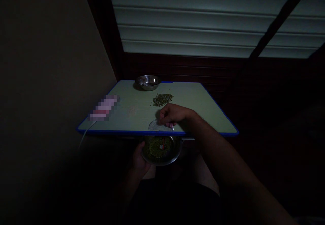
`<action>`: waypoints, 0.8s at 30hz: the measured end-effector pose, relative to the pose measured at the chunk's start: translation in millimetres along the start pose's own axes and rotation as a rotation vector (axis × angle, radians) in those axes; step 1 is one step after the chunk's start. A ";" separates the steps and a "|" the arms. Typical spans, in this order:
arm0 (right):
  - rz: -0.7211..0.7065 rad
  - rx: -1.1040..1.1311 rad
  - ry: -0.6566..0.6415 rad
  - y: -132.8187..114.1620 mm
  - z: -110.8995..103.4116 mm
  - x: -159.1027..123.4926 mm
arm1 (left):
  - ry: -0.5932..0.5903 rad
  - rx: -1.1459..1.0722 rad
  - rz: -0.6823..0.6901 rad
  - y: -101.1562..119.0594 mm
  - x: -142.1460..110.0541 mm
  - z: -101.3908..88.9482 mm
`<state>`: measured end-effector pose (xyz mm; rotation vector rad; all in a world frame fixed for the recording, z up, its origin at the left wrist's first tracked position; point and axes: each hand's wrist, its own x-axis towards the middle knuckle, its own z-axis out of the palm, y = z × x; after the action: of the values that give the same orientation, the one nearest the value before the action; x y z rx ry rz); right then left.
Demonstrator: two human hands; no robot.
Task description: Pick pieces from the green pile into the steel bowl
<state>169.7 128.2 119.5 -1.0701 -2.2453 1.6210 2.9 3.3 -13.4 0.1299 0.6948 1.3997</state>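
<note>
Below the table's front edge, my left hand (140,159) grips the left rim of a metal bowl (175,157). Small green grains or seeds (155,148) lie inside it, with a small red and white piece (161,146) among them. Over the front of the tabletop, my right hand (171,114) is closed, thumb and fingers pinched at a round, see-through disc (158,127) like a plastic lid. The disc sits at the table's edge, right above the bowl. Just beyond my right hand lies a loose heap of dark green grains (163,99).
A second metal bowl (148,83) stands at the back of the pale green table (193,99), which has a blue rim. At the left lies a blurred pink object (104,108) with a white cable (85,135). Wall and shuttered panels (190,21) stand close by; the room is dark.
</note>
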 end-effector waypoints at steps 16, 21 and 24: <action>-0.023 0.089 0.027 -1.0 -11.8 -5.3 | 0.068 0.062 0.019 -0.4 -0.2 -1.5; 0.039 0.105 0.266 1.7 -42.8 -11.1 | 0.066 0.046 0.032 0.4 -1.8 -1.6; 0.019 0.146 0.468 13.1 -53.9 -9.7 | 0.082 0.051 0.029 1.2 -3.0 -0.1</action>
<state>210.7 164.8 131.7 -1.2753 -1.7929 1.3404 1.8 0.7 -11.8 0.1242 0.7995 1.4217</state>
